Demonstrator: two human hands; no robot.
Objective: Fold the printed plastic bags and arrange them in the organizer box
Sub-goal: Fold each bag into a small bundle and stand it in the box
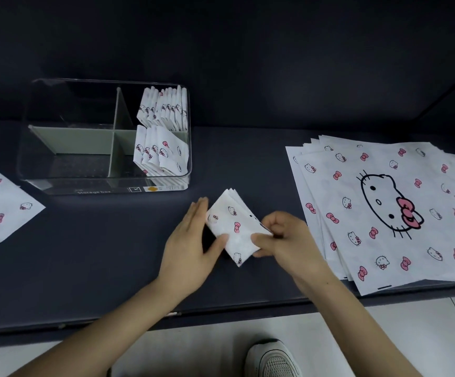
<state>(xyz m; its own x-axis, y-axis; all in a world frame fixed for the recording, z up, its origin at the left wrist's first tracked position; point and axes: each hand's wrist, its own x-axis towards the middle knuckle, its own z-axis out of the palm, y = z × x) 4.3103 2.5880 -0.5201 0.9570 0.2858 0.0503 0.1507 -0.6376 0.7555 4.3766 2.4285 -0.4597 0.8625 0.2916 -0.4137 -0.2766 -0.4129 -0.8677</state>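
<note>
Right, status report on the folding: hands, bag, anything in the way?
Left hand open, touching folded bag. Right hand pinches its right corner. Bag on table, near organizer box; nothing between them.

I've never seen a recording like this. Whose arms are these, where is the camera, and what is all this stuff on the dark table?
There is no machine here. These are a person's two bare arms, filmed by a camera worn on the head and looking down, which is why a shoe shows at the bottom. On the table stands a clear box with grey dividers. Its two right compartments hold folded bags. A stack of flat printed bags lies to the right, and another flat bag lies at the left edge. In the middle, the right hand pinches a small bag, already folded, at its corner. The left hand, fingers straight, touches the bag's other side.
</note>
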